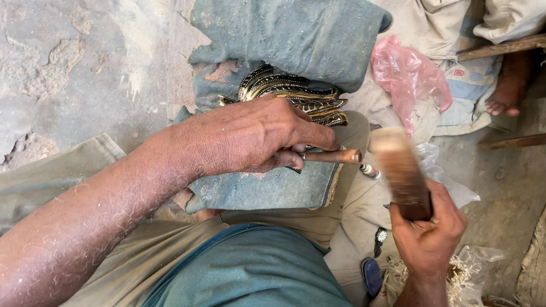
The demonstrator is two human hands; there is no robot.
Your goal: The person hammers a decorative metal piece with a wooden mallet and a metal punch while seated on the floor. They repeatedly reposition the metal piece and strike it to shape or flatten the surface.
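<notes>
Left hand (256, 136) curled shut around a chisel (333, 156), knuckles up, thumb and fingers pinching the shaft; only the blunt copper-brown butt end pokes out past the thumb, pointing toward the person's right. Chisel's long axis runs roughly level, left to right across the view; its cutting end is hidden under the hand, so where it meets the work cannot be told. Right hand (429, 227) closed in a fist around the handle of a wooden mallet (401, 170), head raised and blurred, standing just beside the chisel's butt, a small gap between them. The mallet lies directly to the right of the chisel end, in line with the shaft; the right hand is the nearer one to that end. Under the left hand, a dark carved piece with gold-edged ridges (296, 96) rests on the lap, wrapped above and below in dusty blue cloth (296, 34). Farther out: a pink plastic bag (406, 77) on the ground, another person's bare foot (503, 94) at upper right, wood shavings (469, 276) low right.
</notes>
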